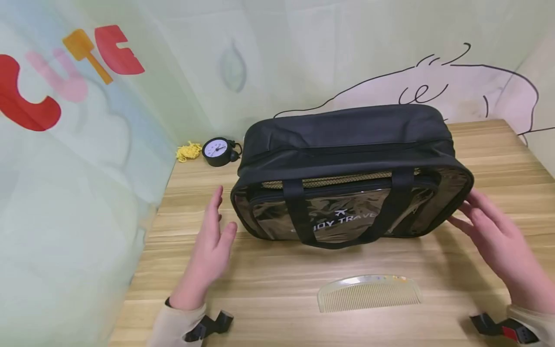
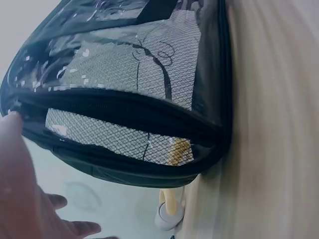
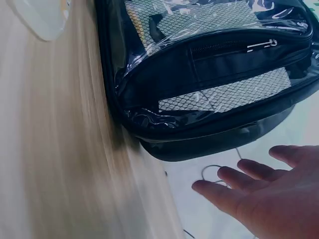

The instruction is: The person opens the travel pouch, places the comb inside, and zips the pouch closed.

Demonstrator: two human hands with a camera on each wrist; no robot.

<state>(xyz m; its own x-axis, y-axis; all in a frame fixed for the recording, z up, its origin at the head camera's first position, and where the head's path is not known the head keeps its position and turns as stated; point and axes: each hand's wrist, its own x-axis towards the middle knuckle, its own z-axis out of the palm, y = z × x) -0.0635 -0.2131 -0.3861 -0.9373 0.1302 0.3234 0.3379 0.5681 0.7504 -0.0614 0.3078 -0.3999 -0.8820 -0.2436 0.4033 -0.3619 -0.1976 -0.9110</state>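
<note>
A black travel bag [image 1: 347,132] with a clear front panel and white lettering stands upright on the wooden table. Its black strap handle [image 1: 297,212] hangs down over the front. My left hand [image 1: 210,248] is held beside the bag's left end, fingers extended and thumb raised. At the opposite end, my right hand [image 1: 498,236] has its fingers loosely spread, close by the lower corner; the right wrist view shows a gap between these fingers and the bag [image 3: 199,122]. Mesh and a zip show through the clear plastic in both wrist views. Neither hand holds anything.
A pale comb [image 1: 368,295] lies flat in front of the bag, teeth toward me. Behind on the left are a small black alarm clock [image 1: 216,149] and a yellow tangled bundle [image 1: 188,152]. A printed cloth backdrop [image 1: 303,53] borders the table's back and left side.
</note>
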